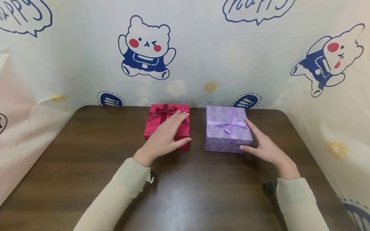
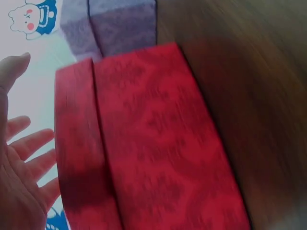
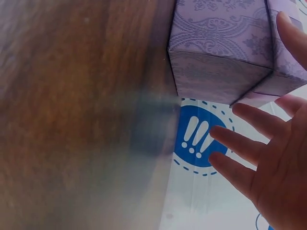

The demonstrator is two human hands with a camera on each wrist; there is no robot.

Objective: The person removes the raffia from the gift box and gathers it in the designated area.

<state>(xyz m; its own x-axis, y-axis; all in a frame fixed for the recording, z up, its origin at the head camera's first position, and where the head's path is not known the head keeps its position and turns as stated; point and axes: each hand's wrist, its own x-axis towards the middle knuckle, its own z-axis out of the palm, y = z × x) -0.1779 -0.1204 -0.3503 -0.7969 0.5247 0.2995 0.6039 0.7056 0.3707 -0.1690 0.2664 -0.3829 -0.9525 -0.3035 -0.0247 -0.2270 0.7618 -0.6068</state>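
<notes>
A red gift box (image 1: 153, 127) with a dark red ribbon bow stands toward the back of the table. My left hand (image 1: 164, 138) reaches over its lid, fingers extended and thumb spread off to the right. Beside that box, a short gap to the right, is a purple patterned gift box (image 1: 218, 132) tied with a lilac bow. My right hand (image 1: 268, 151) is at the purple box's right side, fingertips right at the lid's edge and thumb near the front corner. In the right wrist view its fingers (image 3: 256, 146) are spread. Both lids are on.
The boxes stand on a dark brown wooden table (image 1: 185, 189), near its back edge. Behind it and along the sides hangs a pale sheet (image 1: 196, 48) printed with cartoon bears and orange slices. Dark straps (image 1: 269, 188) show at both wrists.
</notes>
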